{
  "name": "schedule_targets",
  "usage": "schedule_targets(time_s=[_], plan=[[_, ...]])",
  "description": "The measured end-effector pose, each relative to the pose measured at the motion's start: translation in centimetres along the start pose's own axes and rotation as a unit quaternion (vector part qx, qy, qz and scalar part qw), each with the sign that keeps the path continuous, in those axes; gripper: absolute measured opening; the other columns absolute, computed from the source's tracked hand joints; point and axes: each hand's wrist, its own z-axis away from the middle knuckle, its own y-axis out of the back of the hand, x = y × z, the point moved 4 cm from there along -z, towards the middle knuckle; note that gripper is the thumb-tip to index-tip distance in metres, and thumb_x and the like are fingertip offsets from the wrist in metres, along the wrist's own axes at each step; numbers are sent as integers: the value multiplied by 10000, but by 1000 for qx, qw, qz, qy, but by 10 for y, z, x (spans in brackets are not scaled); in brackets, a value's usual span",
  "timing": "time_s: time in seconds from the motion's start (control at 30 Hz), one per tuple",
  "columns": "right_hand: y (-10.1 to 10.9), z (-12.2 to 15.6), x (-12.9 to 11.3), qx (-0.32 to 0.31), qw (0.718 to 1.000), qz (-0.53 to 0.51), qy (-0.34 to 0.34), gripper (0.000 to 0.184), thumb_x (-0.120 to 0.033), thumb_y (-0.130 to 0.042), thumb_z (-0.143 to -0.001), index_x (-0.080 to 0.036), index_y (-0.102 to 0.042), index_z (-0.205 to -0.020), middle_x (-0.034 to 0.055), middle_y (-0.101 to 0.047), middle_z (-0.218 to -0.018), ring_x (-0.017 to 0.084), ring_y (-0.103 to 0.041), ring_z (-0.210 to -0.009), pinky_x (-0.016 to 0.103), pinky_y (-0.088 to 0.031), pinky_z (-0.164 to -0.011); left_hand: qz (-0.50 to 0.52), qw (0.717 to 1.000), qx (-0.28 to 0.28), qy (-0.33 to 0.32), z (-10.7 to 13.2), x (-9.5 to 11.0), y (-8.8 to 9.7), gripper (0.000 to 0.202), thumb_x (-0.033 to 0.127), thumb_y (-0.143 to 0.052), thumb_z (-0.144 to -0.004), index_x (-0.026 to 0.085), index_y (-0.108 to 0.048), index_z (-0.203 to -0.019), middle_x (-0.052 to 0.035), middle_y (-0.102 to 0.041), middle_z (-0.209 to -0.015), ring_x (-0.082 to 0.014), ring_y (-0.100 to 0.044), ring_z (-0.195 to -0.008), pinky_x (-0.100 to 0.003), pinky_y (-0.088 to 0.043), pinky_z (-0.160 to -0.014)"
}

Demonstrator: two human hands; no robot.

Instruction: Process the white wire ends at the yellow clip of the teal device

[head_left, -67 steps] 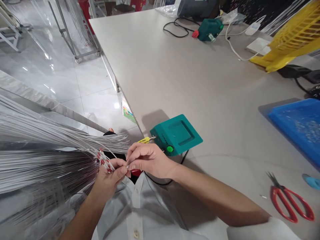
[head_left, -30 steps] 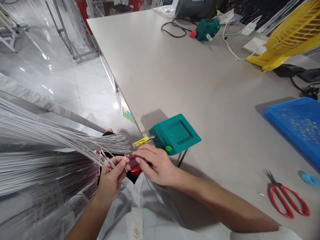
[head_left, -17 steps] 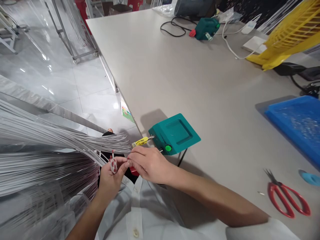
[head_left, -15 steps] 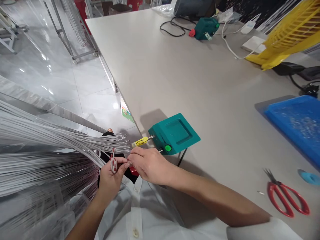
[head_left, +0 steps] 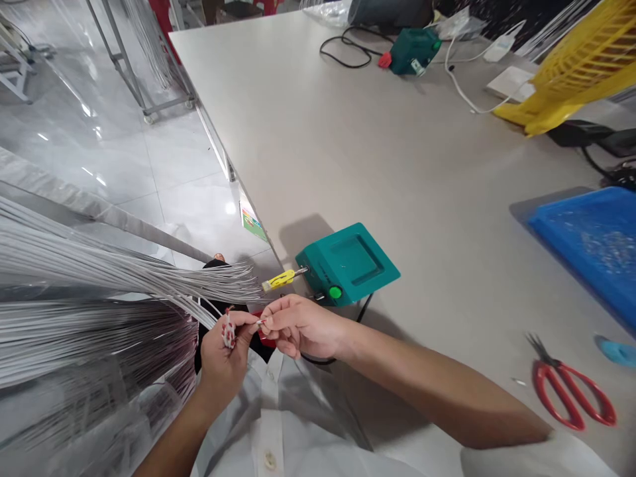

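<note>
My left hand (head_left: 221, 354) is closed on a small red-and-white bundle (head_left: 228, 331), perhaps short strands, which sticks up behind the thumb. Between the fingertips of both hands is a thin piece with a red tip (head_left: 261, 322), too small to name. My right hand (head_left: 305, 326) pinches it with thumb and forefinger, the other fingers loosely curled. Ends of a thick sheaf of pale wires (head_left: 218, 281) lie just beyond the left hand. Close above my hands, a yellow clip (head_left: 279, 279) projects from a teal tester box (head_left: 355, 262) with a green button (head_left: 335, 292).
Red-handled scissors (head_left: 571, 391) lie on the table (head_left: 422, 165) at right, near a blue tray (head_left: 591, 238) and a blue ring (head_left: 617, 351). Farther back are a second teal box (head_left: 413, 50), cables and a yellow fan (head_left: 581, 73). A wheeled rack (head_left: 124, 63) stands at left.
My right hand has turned and its lower fingers have opened out a little, baring the red-tipped piece at the fingertips. My left hand stays almost in place.
</note>
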Motion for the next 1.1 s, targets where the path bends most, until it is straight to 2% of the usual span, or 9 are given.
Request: schedule_targets(time_s=[0.1,0.17,0.27,0.47,0.53,0.7,0.8,0.9,1.1], plan=[[6,8,-6,105,981,135,96,159,-269,-475,-732,-147,-559,-790,-10,-530,-633,73,-484,-426,199,-399,-408,57,995,3,80,1,-6,-1,112,270,-596,-746,162,-620,-756,-4,-615,-648,-119,-533,-571,-228,-428,-561],[5,19,-19,191,912,296,210,214,-251,-497,-757,-152,-575,-931,28,-579,-749,91,-517,-542,217,-434,-503,95,989,-3,112,1,-7,-2,137,292,-606,-740,157,-616,-760,7,-604,-622,-100,-508,-534,-212,-422,-530],[-4,29,-30,194,802,464,322,206,-222,-484,-805,-155,-587,-970,50,-597,-790,117,-536,-656,221,-432,-567,122,985,-16,118,0,-6,-4,142,295,-637,-714,155,-621,-738,10,-609,-615,-96,-522,-545,-198,-426,-527],[-15,28,-29,191,594,674,397,249,-156,-388,-838,-138,-579,-680,36,-558,-633,118,-486,-559,234,-348,-487,85,989,-30,114,5,-16,-8,104,248,-663,-686,158,-652,-735,-3,-645,-640,-107,-550,-579,-201,-434,-558],[-17,29,-28,193,540,714,401,251,-157,-407,-821,-146,-565,-627,25,-532,-589,125,-449,-513,259,-322,-474,79,989,-19,125,6,-20,-9,99,244,-663,-681,155,-653,-722,3,-632,-615,-102,-530,-552,-200,-422,-538],[-7,43,-41,222,501,738,393,233,-160,-411,-833,-146,-611,-712,41,-582,-670,142,-503,-605,275,-375,-563,119,980,39,153,-1,-19,-7,138,253,-685,-647,146,-650,-727,13,-612,-604,-86,-493,-505,-199,-398,-499],[4,50,-51,274,431,781,359,247,-146,-432,-846,-98,-590,-1030,98,-624,-930,204,-532,-860,326,-398,-721,148,978,39,142,-9,-12,-7,310,238,-684,-654,164,-640,-952,37,-587,-617,-73,-478,-509,-193,-386,-510],[12,45,-52,279,384,837,272,324,-91,-390,-851,-39,-521,-1142,156,-598,-1023,266,-486,-992,422,-367,-822,167,975,38,140,-14,-8,-11,461,219,-667,-674,204,-574,-1126,76,-521,-590,-53,-420,-483,-182,-364,-513],[11,34,-58,261,358,871,211,329,-70,-324,-860,-64,-566,-1082,147,-607,-979,286,-448,-1049,496,-304,-929,212,965,20,156,-19,-10,-21,420,248,-667,-681,177,-610,-1091,53,-538,-619,-47,-402,-472,-190,-349,-490]])
